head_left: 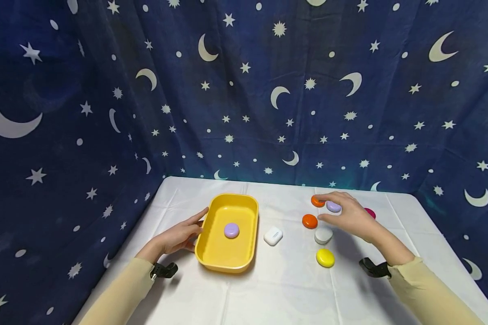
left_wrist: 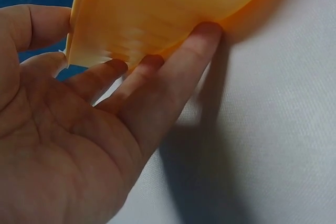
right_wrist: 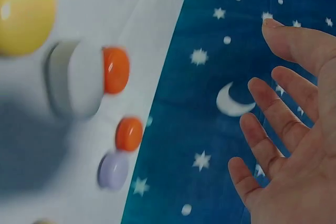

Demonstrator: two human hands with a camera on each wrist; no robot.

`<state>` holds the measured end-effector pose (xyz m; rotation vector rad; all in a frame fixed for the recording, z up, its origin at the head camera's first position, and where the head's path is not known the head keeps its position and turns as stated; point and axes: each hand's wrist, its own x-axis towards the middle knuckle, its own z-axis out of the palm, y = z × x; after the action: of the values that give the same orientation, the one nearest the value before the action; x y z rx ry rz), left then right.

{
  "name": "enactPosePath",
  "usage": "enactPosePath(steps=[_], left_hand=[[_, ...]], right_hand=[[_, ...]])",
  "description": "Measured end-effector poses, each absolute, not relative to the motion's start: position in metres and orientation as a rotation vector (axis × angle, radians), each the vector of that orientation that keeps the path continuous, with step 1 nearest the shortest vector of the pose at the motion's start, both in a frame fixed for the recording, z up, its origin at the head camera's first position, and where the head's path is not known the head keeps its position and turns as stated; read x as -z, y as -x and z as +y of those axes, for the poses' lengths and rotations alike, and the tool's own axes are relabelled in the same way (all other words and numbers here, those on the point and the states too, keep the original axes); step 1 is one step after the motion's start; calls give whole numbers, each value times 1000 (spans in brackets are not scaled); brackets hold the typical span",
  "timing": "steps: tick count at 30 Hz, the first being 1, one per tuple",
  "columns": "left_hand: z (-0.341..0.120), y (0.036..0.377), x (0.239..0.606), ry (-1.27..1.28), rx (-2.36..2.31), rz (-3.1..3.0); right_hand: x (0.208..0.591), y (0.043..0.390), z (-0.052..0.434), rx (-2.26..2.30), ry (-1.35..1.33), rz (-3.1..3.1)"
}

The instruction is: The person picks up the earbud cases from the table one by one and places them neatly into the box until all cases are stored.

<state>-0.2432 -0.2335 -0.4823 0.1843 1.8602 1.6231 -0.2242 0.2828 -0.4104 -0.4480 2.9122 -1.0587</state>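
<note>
— Two hands are at work. The left hand (head_left: 178,238), fingers straight, rests against the outer wall of the yellow tray (head_left: 244,212), which holds one lilac pebble (head_left: 231,230).

— And the right hand (head_left: 349,214)?

— Open, fingers spread, gripping nothing, above another lilac pebble (head_left: 333,206) among orange (head_left: 309,221), white (head_left: 323,235) and yellow (head_left: 325,257) ones.

Even, fairly bright light falls from above on the white tablecloth (head_left: 284,280), with soft shadows under both forearms at the lower frame. The head view bows outward at its edges, stretching the starry curtain (head_left: 65,113). The left wrist view is close and soft, a dark shadow under the fingers (left_wrist: 173,77). The right wrist view is motion-blurred at left, glare spotting the orange discs (right_wrist: 116,69).
</note>
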Motion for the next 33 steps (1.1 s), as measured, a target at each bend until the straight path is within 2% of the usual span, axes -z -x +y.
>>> enactPosePath(steps=[16,33], left_hand=[[-234,239,484,-161,-1598,1907],[-232,242,488,-190,-1603,1966]], right_hand=[[445,196,376,853,130,3000],[486,183,420,891,13,2958]])
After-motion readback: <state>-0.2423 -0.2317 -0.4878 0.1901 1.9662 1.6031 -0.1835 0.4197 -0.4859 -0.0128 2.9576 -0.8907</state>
